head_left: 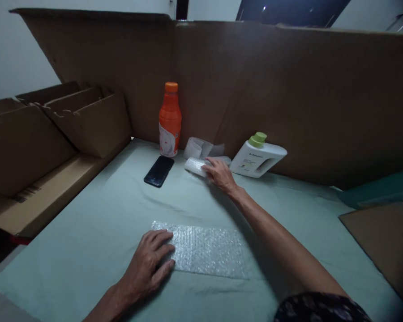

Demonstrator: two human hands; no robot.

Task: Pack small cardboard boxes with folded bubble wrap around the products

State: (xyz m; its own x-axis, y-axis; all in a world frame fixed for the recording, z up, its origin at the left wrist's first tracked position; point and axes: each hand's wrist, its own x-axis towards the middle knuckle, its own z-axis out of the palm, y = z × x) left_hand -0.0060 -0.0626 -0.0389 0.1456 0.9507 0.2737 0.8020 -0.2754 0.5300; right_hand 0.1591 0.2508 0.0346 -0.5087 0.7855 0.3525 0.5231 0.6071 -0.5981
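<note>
A clear rectangular sheet of bubble wrap lies flat on the pale green cloth in front of me. My left hand rests on its left end, fingers stretched out and apart. Farther off, my right hand reaches to a rolled-up piece of bubble wrap, its thumb and fingers closed around the roll's right part. Whether anything is inside the roll cannot be seen. Behind it sits some crumpled translucent wrapping.
A black phone lies left of the roll, near an upright orange bottle. To the right leans a white jug with a green cap. Cardboard boxes line the left; a tall cardboard panel stands behind. Another cardboard piece lies right.
</note>
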